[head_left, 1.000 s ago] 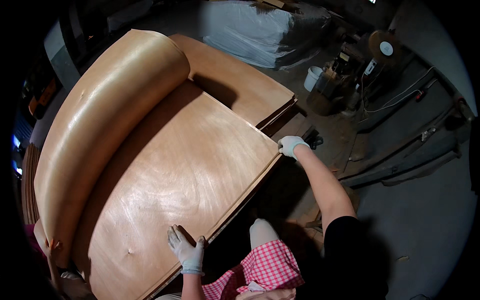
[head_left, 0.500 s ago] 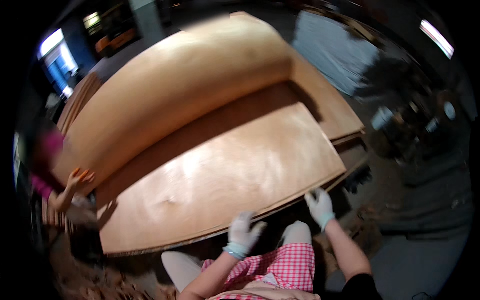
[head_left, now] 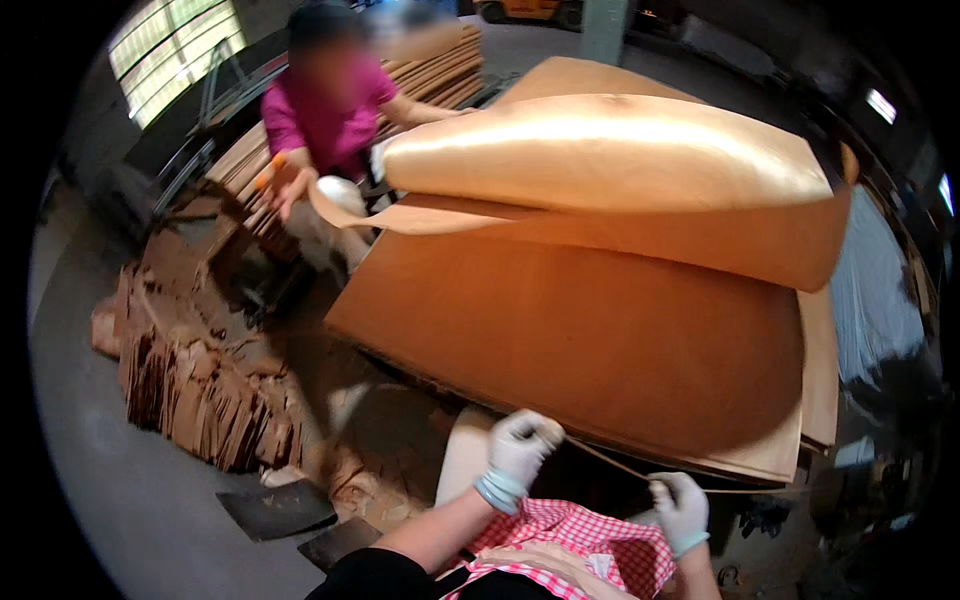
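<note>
A thin, narrow wood strip [head_left: 605, 458] runs between my two white-gloved hands just off the near edge of the sheet stack. My left hand [head_left: 522, 447] pinches one end of it, with the fingers closed. Further right, my right hand [head_left: 683, 508] grips the same strip, whose other end sticks out beyond that hand. Behind them lies the stack of large wood sheets [head_left: 580, 330], with a reddish-brown top face. Over its far part a pale veneer sheet [head_left: 610, 150] is curled up and back. Neither hand touches the curled sheet.
A co-worker in a magenta top [head_left: 325, 105] stands at the far left, one arm by the curled sheet. Broken veneer scraps [head_left: 190, 390] are heaped on the floor at left. Long stacked boards [head_left: 440, 75] lie behind the co-worker. White sheeting [head_left: 875, 285] covers something at right.
My view has swung left. The pale sheet that lay flat is now curled away, baring the brown face. Both my hands have closed on a thin wood strip.
</note>
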### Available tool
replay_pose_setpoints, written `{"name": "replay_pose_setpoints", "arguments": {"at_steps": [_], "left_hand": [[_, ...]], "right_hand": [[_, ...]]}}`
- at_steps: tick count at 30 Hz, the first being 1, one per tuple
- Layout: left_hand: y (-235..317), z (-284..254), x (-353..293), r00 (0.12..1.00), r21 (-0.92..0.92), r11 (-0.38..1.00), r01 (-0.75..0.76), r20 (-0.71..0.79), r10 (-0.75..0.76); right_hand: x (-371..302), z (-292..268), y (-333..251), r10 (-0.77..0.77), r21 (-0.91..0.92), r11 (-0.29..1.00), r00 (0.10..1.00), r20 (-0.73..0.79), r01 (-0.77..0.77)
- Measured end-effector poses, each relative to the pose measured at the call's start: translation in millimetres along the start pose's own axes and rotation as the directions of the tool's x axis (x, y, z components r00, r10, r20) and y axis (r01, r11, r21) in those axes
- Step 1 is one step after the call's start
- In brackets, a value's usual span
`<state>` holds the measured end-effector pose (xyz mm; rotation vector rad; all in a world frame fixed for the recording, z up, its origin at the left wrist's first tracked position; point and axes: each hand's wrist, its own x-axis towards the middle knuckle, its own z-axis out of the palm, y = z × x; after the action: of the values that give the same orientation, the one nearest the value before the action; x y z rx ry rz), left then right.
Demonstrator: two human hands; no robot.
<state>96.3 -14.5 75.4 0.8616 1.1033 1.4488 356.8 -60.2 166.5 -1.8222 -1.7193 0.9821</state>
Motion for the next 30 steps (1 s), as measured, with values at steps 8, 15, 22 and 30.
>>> {"name": "replay_pose_setpoints", "arguments": {"at_steps": [8, 15, 22, 30], "left_hand": [[50, -257, 88, 0.683, 0.019, 0.990, -0.137, -0.722, 0.108], [42, -344, 128, 0.599, 0.459, 0.887, 0.060, -0.727, 0.336], [38, -366, 177, 0.627, 0.650, 0.692, 0.313, -0.689, 0.363], [33, -399, 206, 0.730, 0.736, 0.427, 0.525, -0.647, 0.218]], "right_hand": [[-9, -79, 123, 0.235, -0.204, 0.954, 0.971, 0.046, -0.221], [11, -82, 140, 0.306, -0.222, 0.927, 0.952, -0.010, -0.301], [36, -63, 117, 0.152, -0.335, 0.929, 0.987, -0.048, -0.159], [74, -24, 103, 0.204, -0.379, 0.905, 0.979, -0.013, -0.194]]}}
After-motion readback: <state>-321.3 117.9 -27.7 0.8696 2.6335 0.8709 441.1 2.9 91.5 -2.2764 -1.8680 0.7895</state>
